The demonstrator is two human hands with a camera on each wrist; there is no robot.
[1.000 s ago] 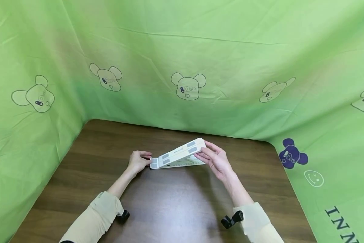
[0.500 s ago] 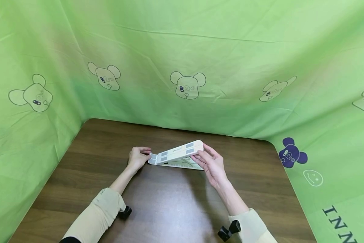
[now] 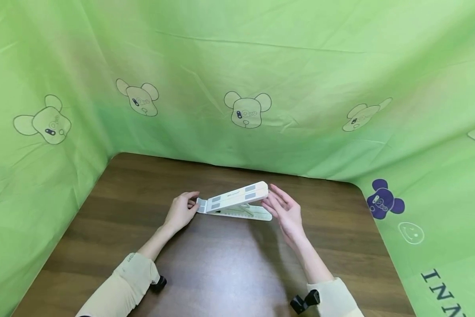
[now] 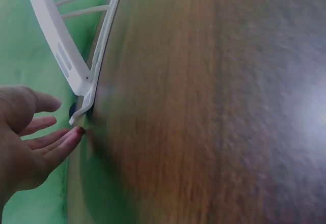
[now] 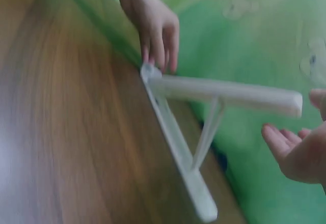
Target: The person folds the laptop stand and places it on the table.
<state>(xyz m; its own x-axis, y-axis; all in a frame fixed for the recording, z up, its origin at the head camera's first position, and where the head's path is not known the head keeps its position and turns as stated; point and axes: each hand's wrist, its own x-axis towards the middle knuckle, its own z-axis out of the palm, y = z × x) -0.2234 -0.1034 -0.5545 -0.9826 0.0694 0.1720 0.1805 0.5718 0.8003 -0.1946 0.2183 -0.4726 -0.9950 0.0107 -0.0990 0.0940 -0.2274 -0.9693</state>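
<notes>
At the centre of the head view, the right hand [image 3: 287, 215] has its fingers extended, gripping nothing, just beside the raised end of a white folding stand [image 3: 237, 197]. The left hand [image 3: 180, 212], left of centre, has loosely extended fingers at the stand's curved lip [image 3: 201, 206]; whether they touch it I cannot tell. The stand's lower bar [image 3: 261, 214] lies on the brown table [image 3: 221, 264], with thin struts [image 4: 89, 11] joining the two bars. A green printed curtain [image 3: 182, 66] fills the upper frame.
</notes>
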